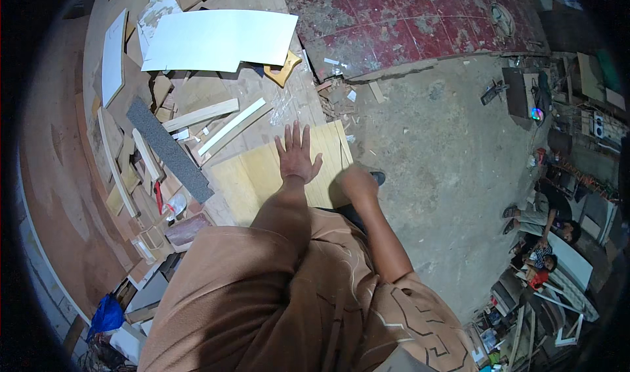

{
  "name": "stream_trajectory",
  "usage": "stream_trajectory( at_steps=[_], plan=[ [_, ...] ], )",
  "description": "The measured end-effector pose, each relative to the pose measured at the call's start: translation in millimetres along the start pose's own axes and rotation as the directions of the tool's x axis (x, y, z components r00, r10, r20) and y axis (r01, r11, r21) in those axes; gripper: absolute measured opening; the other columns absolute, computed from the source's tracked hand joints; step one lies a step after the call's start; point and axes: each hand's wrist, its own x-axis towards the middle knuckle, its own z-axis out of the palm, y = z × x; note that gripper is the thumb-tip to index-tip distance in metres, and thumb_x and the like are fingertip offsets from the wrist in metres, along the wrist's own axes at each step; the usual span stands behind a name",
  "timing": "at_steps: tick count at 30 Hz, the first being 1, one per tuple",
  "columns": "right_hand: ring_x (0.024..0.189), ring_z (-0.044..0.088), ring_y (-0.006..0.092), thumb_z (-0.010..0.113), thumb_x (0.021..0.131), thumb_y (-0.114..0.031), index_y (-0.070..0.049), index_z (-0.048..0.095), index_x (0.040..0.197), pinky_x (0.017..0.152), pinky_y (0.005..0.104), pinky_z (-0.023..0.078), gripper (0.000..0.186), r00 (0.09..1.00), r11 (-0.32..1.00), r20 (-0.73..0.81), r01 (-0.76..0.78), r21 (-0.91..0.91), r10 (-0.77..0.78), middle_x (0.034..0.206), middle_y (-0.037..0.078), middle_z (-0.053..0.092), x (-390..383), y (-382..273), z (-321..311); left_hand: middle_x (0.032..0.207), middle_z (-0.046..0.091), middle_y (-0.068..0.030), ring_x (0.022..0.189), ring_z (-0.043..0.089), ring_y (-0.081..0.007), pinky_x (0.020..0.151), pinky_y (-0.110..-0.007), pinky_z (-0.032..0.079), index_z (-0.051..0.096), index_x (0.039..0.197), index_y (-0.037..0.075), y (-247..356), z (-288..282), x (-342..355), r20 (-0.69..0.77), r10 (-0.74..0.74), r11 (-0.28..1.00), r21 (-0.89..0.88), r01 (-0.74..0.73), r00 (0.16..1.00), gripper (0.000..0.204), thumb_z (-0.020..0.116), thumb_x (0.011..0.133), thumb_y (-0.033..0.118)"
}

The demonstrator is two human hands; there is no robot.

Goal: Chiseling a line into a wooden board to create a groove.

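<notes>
A pale plywood board [244,180] lies on the workbench in front of me, its right end at the bench edge. My left hand [296,155] presses flat on top of it, fingers spread and pointing away from me. By the board's right end, my right hand [357,183] is closed in a fist. Whatever it grips, if anything, is hidden beneath the fingers. A thin dark line runs along the board near that end, leaving a narrow strip [344,142] beyond it. Farther off, a yellow saw-like handle [283,68] pokes out from under a white panel [223,38].
Wood strips [231,130], a long grey speckled board [169,150] and offcuts crowd the bench to the left. Right of the bench is a concrete floor [433,149], with red flooring [407,17] beyond. At far right, people [548,218] sit among stacked materials.
</notes>
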Motion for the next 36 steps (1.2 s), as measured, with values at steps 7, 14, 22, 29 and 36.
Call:
stream_trajectory(
  at_steps=[7,14,22,29,36],
  plan=[
    [0.104,0.067,0.0392,0.056,0.086,-0.02,0.0,0.07,0.104,0.088,0.0466,0.054,0.031,0.991,0.996,-0.101,0.089,-0.01,-0.089,0.109,0.025,0.068,35.1,0.4,15.3,0.164,0.001,-0.0141,0.151,-0.001,-0.0351,0.117,-0.062,-0.001,0.009,0.158,0.013,-1.5,2.2,-0.4,0.012,-0.008,1.0,0.003,0.008,1.0,0.094,0.053,0.087,0.056],
    [0.105,0.067,0.0389,0.056,0.085,-0.017,0.001,0.072,0.098,0.089,0.0454,0.054,0.027,0.999,1.0,0.044,-0.014,-0.003,0.015,0.111,0.024,0.069,-14.9,-4.5,-21.3,0.164,0.001,-0.0139,0.151,-0.001,-0.0352,0.117,-0.062,-0.002,0.008,0.158,0.014,-0.2,-1.3,-0.2,0.036,-0.019,1.0,-0.002,0.019,0.999,0.095,0.054,0.086,0.055],
    [0.106,0.066,0.0396,0.054,0.085,-0.016,0.002,0.07,0.106,0.089,0.0458,0.053,0.032,0.997,0.997,-0.044,0.062,-0.051,-0.064,0.113,0.025,0.068,34.9,-11.8,2.8,0.163,0.007,-0.0168,0.15,0.003,-0.0382,0.117,-0.063,0.0,0.015,0.157,0.011,-5.8,10.0,-0.3,-0.072,0.019,0.996,-0.082,-0.025,0.997,0.092,0.056,0.084,0.051],
    [0.105,0.066,0.0408,0.057,0.084,-0.017,0.001,0.07,0.105,0.09,0.0462,0.053,0.031,0.997,0.999,0.075,-0.008,-0.031,0.01,0.111,0.027,0.067,-10.1,-7.1,-24.7,0.163,0.007,-0.0174,0.15,0.003,-0.0384,0.116,-0.063,0.0,0.015,0.157,0.011,-4.7,1.4,-0.2,-0.06,0.015,0.996,-0.087,-0.02,0.998,0.093,0.057,0.084,0.051],
    [0.106,0.066,0.0402,0.057,0.084,-0.016,0.0,0.073,0.099,0.089,0.0462,0.053,0.027,0.997,0.999,-0.052,0.052,0.007,-0.052,0.11,0.026,0.068,44.8,-5.7,6.6,0.163,0.008,-0.0178,0.15,0.004,-0.0385,0.117,-0.063,0.0,0.016,0.156,0.011,-2.6,7.9,-0.7,-0.075,0.027,0.996,-0.085,-0.034,0.997,0.093,0.058,0.083,0.05]
  ],
)
